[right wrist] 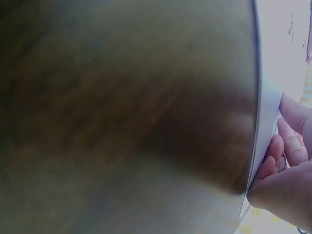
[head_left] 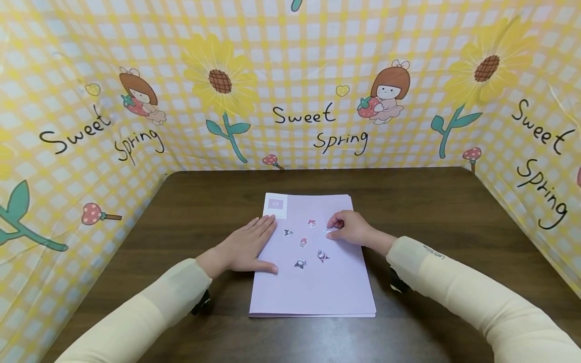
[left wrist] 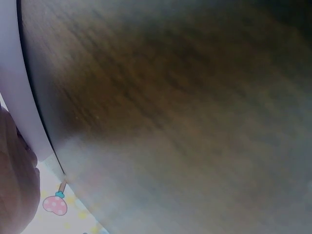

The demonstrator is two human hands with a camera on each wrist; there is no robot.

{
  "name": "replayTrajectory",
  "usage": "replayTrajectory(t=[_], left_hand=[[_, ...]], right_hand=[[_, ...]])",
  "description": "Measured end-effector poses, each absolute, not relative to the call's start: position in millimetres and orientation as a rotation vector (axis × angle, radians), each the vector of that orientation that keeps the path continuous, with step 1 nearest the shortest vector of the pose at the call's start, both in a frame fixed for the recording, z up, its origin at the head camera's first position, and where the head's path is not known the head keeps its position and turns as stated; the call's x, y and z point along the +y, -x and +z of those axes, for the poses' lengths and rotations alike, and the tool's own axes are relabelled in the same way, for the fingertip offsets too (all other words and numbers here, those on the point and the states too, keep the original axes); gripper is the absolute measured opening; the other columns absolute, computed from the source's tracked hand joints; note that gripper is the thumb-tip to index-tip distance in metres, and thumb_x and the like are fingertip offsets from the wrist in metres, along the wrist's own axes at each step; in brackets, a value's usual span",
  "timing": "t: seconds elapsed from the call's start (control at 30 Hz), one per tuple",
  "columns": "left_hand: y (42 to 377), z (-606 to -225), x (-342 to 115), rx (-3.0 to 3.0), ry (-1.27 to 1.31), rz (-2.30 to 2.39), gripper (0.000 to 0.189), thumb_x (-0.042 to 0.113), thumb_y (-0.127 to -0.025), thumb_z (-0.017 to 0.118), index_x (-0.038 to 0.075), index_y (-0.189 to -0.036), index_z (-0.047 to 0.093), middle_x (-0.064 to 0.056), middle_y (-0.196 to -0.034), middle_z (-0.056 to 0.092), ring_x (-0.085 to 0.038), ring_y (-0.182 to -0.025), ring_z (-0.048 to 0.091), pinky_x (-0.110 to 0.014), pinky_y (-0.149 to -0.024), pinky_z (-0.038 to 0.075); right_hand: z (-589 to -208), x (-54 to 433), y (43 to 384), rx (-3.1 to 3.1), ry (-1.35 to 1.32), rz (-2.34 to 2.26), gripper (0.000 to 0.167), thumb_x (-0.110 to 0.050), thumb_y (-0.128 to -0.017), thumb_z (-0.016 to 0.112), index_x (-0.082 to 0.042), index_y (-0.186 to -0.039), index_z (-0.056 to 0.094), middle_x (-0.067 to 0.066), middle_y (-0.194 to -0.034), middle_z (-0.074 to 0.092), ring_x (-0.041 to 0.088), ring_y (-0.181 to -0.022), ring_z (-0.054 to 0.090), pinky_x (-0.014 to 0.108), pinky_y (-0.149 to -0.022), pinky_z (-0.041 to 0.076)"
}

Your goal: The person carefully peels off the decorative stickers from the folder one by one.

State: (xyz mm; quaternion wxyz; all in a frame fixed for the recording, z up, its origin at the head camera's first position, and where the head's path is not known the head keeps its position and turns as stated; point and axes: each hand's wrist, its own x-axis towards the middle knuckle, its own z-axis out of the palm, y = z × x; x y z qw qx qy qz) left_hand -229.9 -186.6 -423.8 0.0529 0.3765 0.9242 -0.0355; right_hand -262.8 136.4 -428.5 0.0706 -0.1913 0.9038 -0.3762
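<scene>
A pale lilac paper folder (head_left: 313, 290) lies flat on the table, with small cartoon character stickers scattered over its middle. Among them are a red-and-white sticker (head_left: 311, 223) and a dark one (head_left: 300, 263). My left hand (head_left: 251, 244) rests spread on the folder's left edge, thumb apart from the fingers. On the right side, my right hand (head_left: 351, 228) has its fingers curled and pinches a small whitish sticker (head_left: 327, 231) between thumb and index finger, at the folder's surface. In the right wrist view, the curled fingers (right wrist: 275, 146) are beside the folder's edge; the sticker is hidden there.
The dark wooden table (head_left: 190, 201) extends around the folder. A white label (head_left: 275, 205) with a lilac square is at the folder's top left corner. Yellow checked cloth (head_left: 290, 65) with flowers and lettering encloses the table at the back and sides.
</scene>
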Motion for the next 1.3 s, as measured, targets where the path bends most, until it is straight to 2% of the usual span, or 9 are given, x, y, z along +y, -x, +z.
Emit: replayTrajectory(t=[0.5, 0.7, 1.3], left_hand=[[229.8, -421.5, -186.2, 2.813, -1.158, -0.1, 0.117, 0.087, -0.077, 0.033, 0.002, -0.155, 0.014, -0.014, -0.161, 0.007, -0.027, -0.147, 0.004, -0.042, -0.117, 0.007], [230.4, -421.5, -185.8, 2.802, -1.142, -0.112, 0.118, 0.089, -0.076, 0.029, 0.003, -0.155, 0.012, -0.013, -0.161, 0.005, -0.026, -0.147, 0.002, -0.04, -0.117, 0.004], [228.7, -419.9, -185.0, 2.793, -1.132, -0.115, 0.117, 0.088, -0.077, 0.031, 0.004, -0.155, 0.012, -0.012, -0.161, 0.004, -0.026, -0.147, 0.001, -0.04, -0.117, 0.004]], right_hand=[[-428.7, 135.3, 260.4, 2.766, 0.509, -1.133, 0.02, -0.015, -0.078, 0.083, -0.006, -0.09, 0.07, 0.003, -0.081, 0.059, 0.021, -0.079, 0.051, 0.031, -0.074, 0.045], [-429.9, 135.7, 259.0, 2.806, 0.556, -1.132, 0.018, -0.014, -0.076, 0.084, -0.005, -0.086, 0.073, 0.002, -0.078, 0.062, 0.019, -0.074, 0.051, 0.029, -0.07, 0.045], [-425.8, 134.9, 260.4, 2.763, 0.547, -1.087, 0.019, -0.014, -0.078, 0.083, -0.004, -0.087, 0.07, 0.003, -0.079, 0.059, 0.018, -0.075, 0.05, 0.03, -0.071, 0.044]])
